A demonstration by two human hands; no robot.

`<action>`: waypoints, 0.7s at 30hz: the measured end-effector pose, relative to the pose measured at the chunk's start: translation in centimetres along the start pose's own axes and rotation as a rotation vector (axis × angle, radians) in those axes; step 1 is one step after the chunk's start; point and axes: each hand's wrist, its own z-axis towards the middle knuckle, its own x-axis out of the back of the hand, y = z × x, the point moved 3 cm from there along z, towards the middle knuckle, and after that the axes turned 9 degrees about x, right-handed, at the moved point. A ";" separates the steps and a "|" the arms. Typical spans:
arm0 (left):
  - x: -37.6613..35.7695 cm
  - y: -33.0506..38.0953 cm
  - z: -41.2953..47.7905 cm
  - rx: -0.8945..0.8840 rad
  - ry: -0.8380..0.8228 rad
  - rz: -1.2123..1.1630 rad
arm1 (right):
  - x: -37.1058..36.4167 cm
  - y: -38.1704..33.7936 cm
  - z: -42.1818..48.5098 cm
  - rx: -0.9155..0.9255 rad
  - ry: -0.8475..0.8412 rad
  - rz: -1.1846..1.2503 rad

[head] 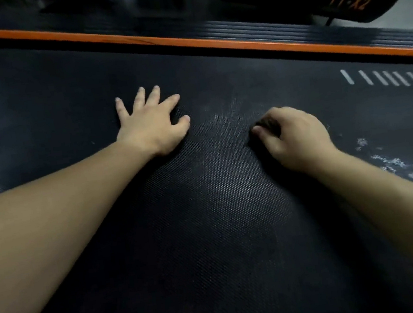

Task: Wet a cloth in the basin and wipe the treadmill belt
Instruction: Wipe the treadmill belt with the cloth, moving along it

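Black textured treadmill belt (pixel 221 219) lies under both my grips and fills the view from near to far. My left grip (pixel 152 126) rests flat on it, released, fingers spread. My right grip (pixel 294 137), just to its right, sits knuckles-up on the belt with fingers curled under; I cannot tell whether they clasp anything. Whitish smudges (pixel 385 161) mark the belt further right. An orange strip (pixel 186 41) edges the far side.

Orange lettering "TT-X2" is printed on the black end cover (pixel 353 3) of the treadmill frame. A row of white slanted bars (pixel 388 79) is marked on the belt (pixel 206 208).
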 end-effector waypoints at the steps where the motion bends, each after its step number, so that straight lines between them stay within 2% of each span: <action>1: 0.0 -0.1 -0.1 -0.005 0.004 -0.008 | -0.2 -0.3 -0.2 -0.035 0.003 -0.002; 3: 0.1 -0.1 -0.7 -0.012 0.006 -0.022 | 0.0 -2.8 -1.8 -0.004 -0.017 0.028; 7: 0.2 0.8 -4.6 -0.058 -0.034 -0.072 | 1.8 -8.4 -7.8 0.253 -0.157 0.197; 10: -0.4 1.5 -9.9 -0.106 -0.048 -0.094 | 2.4 -7.7 -9.0 0.358 -0.196 0.180; 12: -0.8 1.6 -12.8 -0.122 -0.061 -0.077 | 2.4 -5.0 -7.7 0.262 -0.128 0.127; 14: -1.2 1.6 -14.4 -0.126 -0.071 -0.053 | 2.5 -2.9 -6.9 0.068 -0.088 0.125; 16: -1.4 1.6 -14.9 -0.122 -0.062 -0.033 | 2.4 -4.0 -7.9 0.048 -0.085 0.123; 19: -1.7 1.8 -15.0 -0.120 -0.035 -0.011 | 3.0 -9.1 -11.4 0.273 -0.187 0.225; 21: -1.7 1.8 -15.1 -0.118 -0.025 -0.003 | 3.6 -9.7 -12.8 0.389 -0.283 0.276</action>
